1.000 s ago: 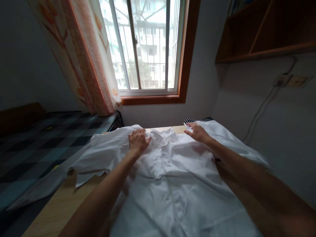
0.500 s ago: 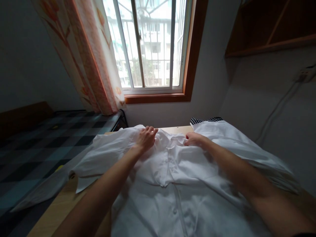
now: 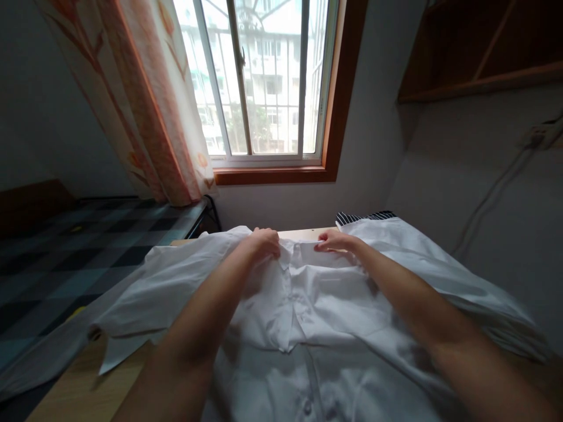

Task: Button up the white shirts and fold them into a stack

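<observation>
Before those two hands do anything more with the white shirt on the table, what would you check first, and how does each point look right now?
1. Left hand pinching the collar of the white button-up cotton shirt: ok, fingers curled on its left side.
2. Right hand holding the collar's other side: ok, fingertips on the edge.
3. Shirt front facing up, placket with buttons running down the middle: ok.
4. Shirt lying flat: not ok, a fold crosses the chest and the body is creased.
5. Left sleeve fully on the light wooden table: not ok, it trails past the table's edge.
6. Striped dark-and-white cloth clear of the shirt: cannot tell, the shirt overlaps it.
</observation>
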A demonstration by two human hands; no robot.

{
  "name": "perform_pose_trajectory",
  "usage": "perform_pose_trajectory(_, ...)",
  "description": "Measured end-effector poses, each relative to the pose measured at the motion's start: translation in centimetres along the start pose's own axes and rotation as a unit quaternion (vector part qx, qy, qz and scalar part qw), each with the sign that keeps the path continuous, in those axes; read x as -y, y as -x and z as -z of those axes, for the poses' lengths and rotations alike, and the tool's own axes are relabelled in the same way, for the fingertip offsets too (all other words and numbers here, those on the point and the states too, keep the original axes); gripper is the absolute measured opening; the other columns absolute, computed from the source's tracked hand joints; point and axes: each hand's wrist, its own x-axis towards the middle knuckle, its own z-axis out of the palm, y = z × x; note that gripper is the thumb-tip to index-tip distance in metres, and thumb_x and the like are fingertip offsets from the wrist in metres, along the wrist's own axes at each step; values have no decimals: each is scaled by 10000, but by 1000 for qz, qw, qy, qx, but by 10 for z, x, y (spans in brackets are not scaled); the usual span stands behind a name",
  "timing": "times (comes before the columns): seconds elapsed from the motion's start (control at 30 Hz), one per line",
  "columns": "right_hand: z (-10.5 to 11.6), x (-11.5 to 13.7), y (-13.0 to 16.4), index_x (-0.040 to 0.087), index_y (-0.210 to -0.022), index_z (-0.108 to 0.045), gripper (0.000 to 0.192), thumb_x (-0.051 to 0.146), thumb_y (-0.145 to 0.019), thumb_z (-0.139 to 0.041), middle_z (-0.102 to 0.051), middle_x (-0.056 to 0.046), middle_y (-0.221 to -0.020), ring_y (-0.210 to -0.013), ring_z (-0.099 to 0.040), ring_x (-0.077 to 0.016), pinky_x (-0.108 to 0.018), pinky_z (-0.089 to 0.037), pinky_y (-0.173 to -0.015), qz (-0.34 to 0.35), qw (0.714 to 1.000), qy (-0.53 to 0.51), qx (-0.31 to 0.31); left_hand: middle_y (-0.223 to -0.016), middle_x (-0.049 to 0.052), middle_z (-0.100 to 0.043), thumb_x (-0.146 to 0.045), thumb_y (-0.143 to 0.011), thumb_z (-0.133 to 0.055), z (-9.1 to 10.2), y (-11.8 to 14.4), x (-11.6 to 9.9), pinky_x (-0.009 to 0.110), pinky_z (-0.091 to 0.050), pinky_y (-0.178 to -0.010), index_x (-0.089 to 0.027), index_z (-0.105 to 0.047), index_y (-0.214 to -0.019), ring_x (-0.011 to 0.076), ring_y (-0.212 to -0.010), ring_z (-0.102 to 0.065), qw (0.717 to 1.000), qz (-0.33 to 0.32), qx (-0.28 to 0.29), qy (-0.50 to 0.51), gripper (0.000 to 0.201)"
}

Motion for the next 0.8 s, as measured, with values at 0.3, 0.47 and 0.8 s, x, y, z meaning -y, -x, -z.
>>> perform_pose_trajectory(0.3,26,15,3,172,-890,-633,255,141,-644,-692,-661,-43,-844,-799,-581,-181,-231,-400,-670,4,972,181,-147,-918,95,-690,-356,-762,-613,18,-11,3,352,-411,-856,-181,-713,-849,245,-905,-610,995,19,-32,-96,220)
perform_pose_trajectory(0.47,-13,19,11,173,-1376,-380,592,171,-819,-578,-601,-130,-1217,-992,-600,-199,-275,-448,-841,25,970,156,-187,-1143,180,-610,-263,-834,-585,-15,4,-8,488,-314,-986,-143,-653,-1077,317,-1096,-515,961,0,-197,-192,279)
perform_pose_trajectory(0.8,31,-37,148,157,-1324,-499,571,502,-870,-524,-505,-163,-1377,-1281,-429,-339,-499,-293,-1071,-29,899,324,-293,-1561,99,-235,-472,-900,-522,-69,76,-74,489,-266,-1091,-304,-515,-1340,353,-1363,-325,943,-282,-136,-111,470)
